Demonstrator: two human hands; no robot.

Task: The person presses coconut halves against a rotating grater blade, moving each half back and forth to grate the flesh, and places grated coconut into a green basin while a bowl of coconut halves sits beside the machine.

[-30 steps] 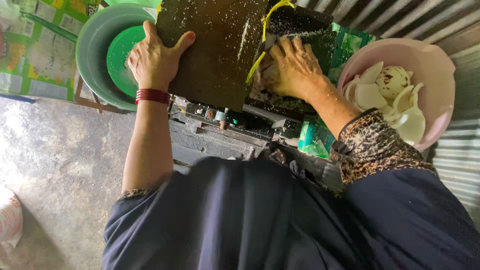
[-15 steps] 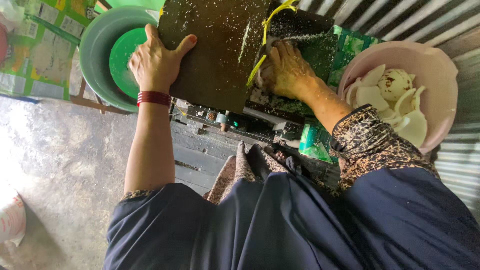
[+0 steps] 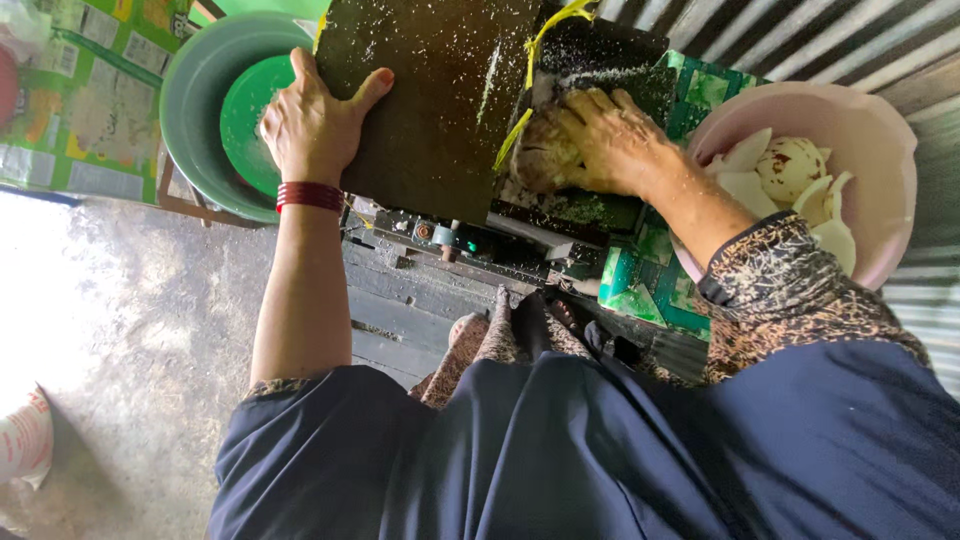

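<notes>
L hand point(image 3: 312, 125) lies flat, fingers spread, on the left edge of the dark grating machine point(image 3: 440, 100), w/ a red bangle point(image 3: 309, 194) at the wrist. R hand point(image 3: 610, 140) is curled over a coconut piece point(image 3: 545, 155), pressing it at the machine's opening. Pink bowl point(image 3: 860, 130) w/ white coconut pieces sits just right of that arm. Green basin point(image 3: 200, 110) is beside the L hand.

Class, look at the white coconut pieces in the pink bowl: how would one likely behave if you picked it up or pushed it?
The coconut pieces look thick and curved, so one is probably stiff, not floppy. Their rounded shell shape suggests a piece may rock or slide when pushed. The surfaces look pale and moist, so possibly slippery. They lie loosely piled in the pink bowl, so lifting one might shift its neighbours.
</notes>
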